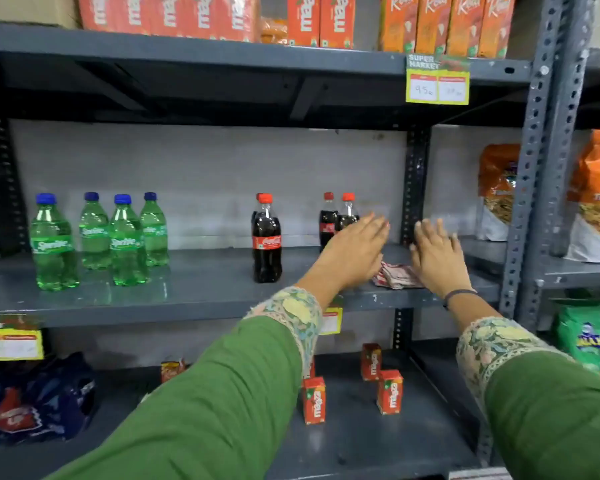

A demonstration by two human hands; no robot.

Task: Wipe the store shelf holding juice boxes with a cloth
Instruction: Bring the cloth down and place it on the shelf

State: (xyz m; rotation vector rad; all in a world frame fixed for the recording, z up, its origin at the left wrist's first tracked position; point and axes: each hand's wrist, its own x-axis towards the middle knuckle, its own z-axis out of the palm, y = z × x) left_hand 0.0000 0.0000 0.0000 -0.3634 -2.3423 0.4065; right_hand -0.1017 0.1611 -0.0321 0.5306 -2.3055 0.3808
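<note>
A crumpled red-and-white cloth (395,276) lies on the grey middle shelf (194,289), near its right end. My left hand (352,252) hovers just left of the cloth with flat, spread fingers, in front of two cola bottles (328,221). My right hand (439,256) is stretched out flat just right of the cloth, partly over its edge. Neither hand grips anything. Small red juice boxes (389,391) stand on the lower shelf (361,441). Large orange juice cartons (445,24) line the top shelf (187,46).
Several green Sprite bottles (94,237) stand at the left of the middle shelf, one cola bottle (266,239) in the middle. A perforated steel upright (534,188) borders the right side, with snack bags (594,199) beyond it. Dark blue packets (39,400) lie lower left.
</note>
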